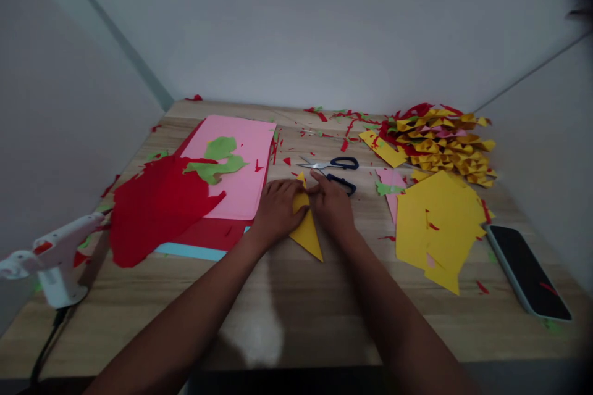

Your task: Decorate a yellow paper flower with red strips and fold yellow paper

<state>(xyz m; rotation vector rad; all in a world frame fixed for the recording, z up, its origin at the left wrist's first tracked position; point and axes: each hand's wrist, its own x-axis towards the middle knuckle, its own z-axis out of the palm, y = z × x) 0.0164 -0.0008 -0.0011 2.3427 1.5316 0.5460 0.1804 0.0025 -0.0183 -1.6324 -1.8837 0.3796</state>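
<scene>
A folded piece of yellow paper [306,234], with a pointed lower end, lies on the table in front of me. My left hand [280,207] covers its upper left part, fingers bent over it and thumb pressing on its face. At the paper's upper right edge, my right hand [332,200] is curled, with its index finger at the small yellow tip; what lies under its fingers is hidden. Just beyond my right hand lie scissors [343,163] with dark handles, blades pointing left and slightly apart.
Left are pink sheets [250,136], red paper [157,197], green scraps [222,148] and a white glue gun [60,259] with a cord. Right are yellow sheets [440,222], a heap of folded yellow pieces [449,142] and a phone [528,271]. Red and green snippets litter the table.
</scene>
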